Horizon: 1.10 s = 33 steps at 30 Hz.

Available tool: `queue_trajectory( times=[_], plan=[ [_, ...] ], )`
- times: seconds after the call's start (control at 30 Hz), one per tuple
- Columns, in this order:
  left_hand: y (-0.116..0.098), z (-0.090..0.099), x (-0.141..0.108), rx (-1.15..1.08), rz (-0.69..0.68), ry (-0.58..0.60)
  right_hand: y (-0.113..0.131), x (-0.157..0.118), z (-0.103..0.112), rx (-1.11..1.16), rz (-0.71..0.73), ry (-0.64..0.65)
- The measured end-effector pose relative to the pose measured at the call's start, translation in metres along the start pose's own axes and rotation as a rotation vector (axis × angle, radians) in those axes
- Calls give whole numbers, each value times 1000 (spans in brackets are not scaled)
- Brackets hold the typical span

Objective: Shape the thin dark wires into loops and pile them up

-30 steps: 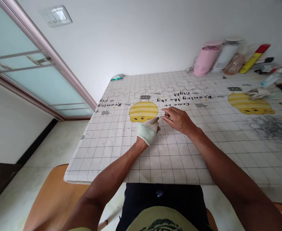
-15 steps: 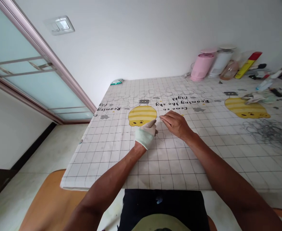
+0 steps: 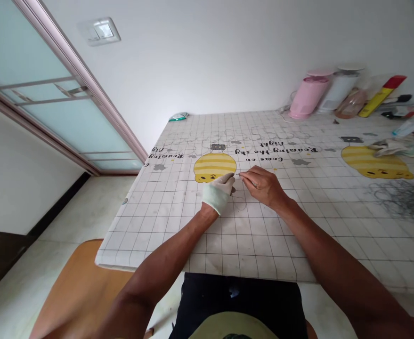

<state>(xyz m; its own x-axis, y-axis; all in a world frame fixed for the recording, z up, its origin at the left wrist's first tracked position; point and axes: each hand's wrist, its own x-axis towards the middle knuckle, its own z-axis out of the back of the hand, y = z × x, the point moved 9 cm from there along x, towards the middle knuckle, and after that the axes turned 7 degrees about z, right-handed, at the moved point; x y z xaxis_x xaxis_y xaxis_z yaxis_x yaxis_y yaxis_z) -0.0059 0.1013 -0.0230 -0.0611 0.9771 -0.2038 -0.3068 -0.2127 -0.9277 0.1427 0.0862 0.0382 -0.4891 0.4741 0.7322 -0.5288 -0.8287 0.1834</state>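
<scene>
My left hand (image 3: pixel 220 189), in a pale glove with a mint cuff, is closed in a pinch above the front of a printed yellow balloon. My bare right hand (image 3: pixel 260 184) sits just to its right, thumb and fingertips pressed together. A small gap parts the two sets of fingertips. Both seem to pinch a very thin grey wire (image 3: pixel 241 205), which curls in a faint loop on the cloth below them; its ends are hidden in my fingers. A loose tangle of similar grey wire (image 3: pixel 409 200) lies at the right.
Wavy wire pieces (image 3: pixel 228 135) lie across the back of the checked tablecloth (image 3: pixel 157 230). A pink cylinder (image 3: pixel 309 95), a white one (image 3: pixel 339 89) and a yellow-red box (image 3: pixel 382 96) stand by the wall. A glove (image 3: pixel 392 147) lies at right; a wooden chair (image 3: pixel 76 282) is front left.
The whole view has shifted slightly, so the table things appear farther right. Both hands keep their pinch, with about the same small gap between them.
</scene>
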Motion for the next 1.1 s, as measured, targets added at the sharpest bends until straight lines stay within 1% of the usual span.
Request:
queue_trajectory(
  times=[0.13, 0.3, 0.43, 0.5, 0.6, 0.67, 0.77, 0.87, 0.93, 1.1],
  plan=[
    [1, 0, 1, 77, -5, -18, 7, 3, -5, 4, 34, 57],
    [-4, 5, -4, 199, -40, -58, 19, 9, -7, 80, 94, 134],
    [-5, 5, -4, 237, -61, -75, 18, 12, -8, 142, 96, 155],
    [-4, 4, -3, 209, -53, -64, 13, 12, -7, 165, 74, 137],
    [-7, 1, -1, 109, -43, -33, 0, 11, 0, 172, -6, 43],
    [-7, 1, -2, 44, -6, -32, -7, 9, 6, 159, -66, -18],
    [-6, -1, -6, -2, 56, -16, -11, 6, 10, 135, -119, -49],
    [-5, -5, -9, -5, 57, 23, -9, 6, 12, 115, -108, -53],
    [-4, -5, -8, 2, 52, 19, -7, 7, 12, 84, -77, -49],
    [1, -7, -2, -6, 43, 15, -9, 6, 3, -1, -9, 16]
  ],
)
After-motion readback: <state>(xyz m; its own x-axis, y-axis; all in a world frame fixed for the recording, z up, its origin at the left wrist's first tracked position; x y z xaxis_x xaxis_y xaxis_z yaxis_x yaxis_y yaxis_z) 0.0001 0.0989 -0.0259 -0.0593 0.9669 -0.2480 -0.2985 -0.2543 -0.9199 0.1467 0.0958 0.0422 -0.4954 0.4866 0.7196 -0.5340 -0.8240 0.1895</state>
